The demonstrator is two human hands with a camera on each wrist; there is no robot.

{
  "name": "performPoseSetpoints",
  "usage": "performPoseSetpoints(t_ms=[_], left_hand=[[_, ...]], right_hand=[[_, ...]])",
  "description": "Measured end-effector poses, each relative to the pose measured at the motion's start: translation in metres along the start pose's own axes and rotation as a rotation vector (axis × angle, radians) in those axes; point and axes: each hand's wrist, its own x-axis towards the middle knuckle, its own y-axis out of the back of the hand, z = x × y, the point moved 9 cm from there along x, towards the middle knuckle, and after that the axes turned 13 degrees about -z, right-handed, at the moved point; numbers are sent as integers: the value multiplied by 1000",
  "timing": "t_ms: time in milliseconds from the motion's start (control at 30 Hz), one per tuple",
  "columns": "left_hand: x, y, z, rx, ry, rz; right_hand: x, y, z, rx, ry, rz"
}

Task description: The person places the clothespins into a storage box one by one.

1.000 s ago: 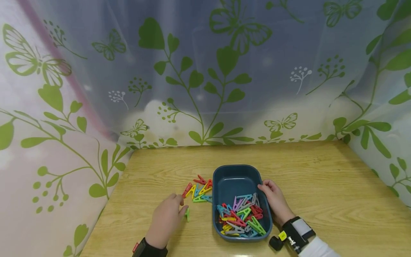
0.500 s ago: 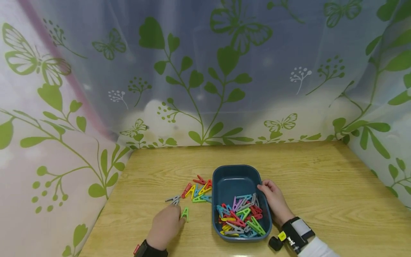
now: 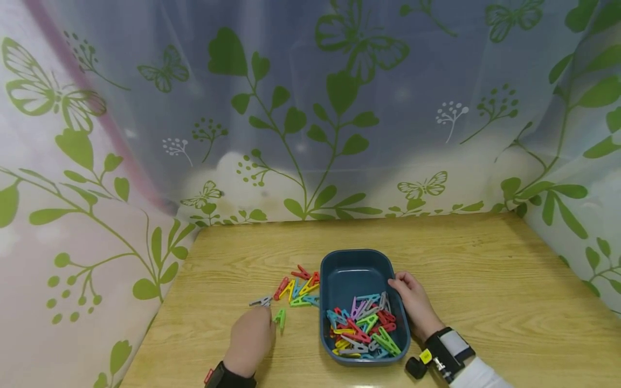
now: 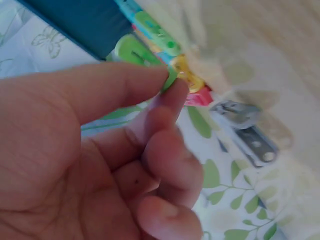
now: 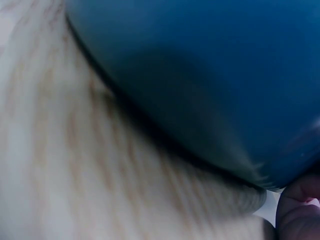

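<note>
Head view shows a dark blue box (image 3: 356,275) on the table (image 3: 466,253), and everything else is best placed by it. Its near half carries a jumble of clothespins (image 3: 360,335) in several colours, while its far half shows bare floor. To the left of the box lies a loose cluster of more pins (image 3: 299,300), the closest of them at or just beside its wall.

Further left of the box, the left hand (image 3: 249,340) has its grip closed to a narrow pinch on a green clothespin (image 3: 280,319); the left wrist view shows thumb and forefinger meeting on one end, probably because so slim a thing needs only fingertips. A grey clothespin (image 3: 261,301) lies just beyond that hand (partly hidden by it in the head view), farther from the box than the cluster.

At the right edge of the box, the right hand (image 3: 418,306) holds the rim, its grip closed about the wall's thickness, presumably to steady the box. How its hidden fingers sit cannot be told; the right wrist view is mostly blurred blue wall.
</note>
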Motion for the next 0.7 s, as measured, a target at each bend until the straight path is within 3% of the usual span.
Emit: performPoseSetpoints(t_ms=[167, 467, 567, 700], left_hand=[[2, 18, 10, -76, -9, 73], [-6, 52, 50, -110, -150, 267], [-7, 55, 62, -126, -183, 286], [-7, 52, 80, -144, -214, 263]], right_hand=[[1, 1, 0, -6, 0, -2], [0, 1, 2, -28, -7, 0], [0, 1, 2, -32, -7, 0], [0, 0, 0, -33, -5, 1]])
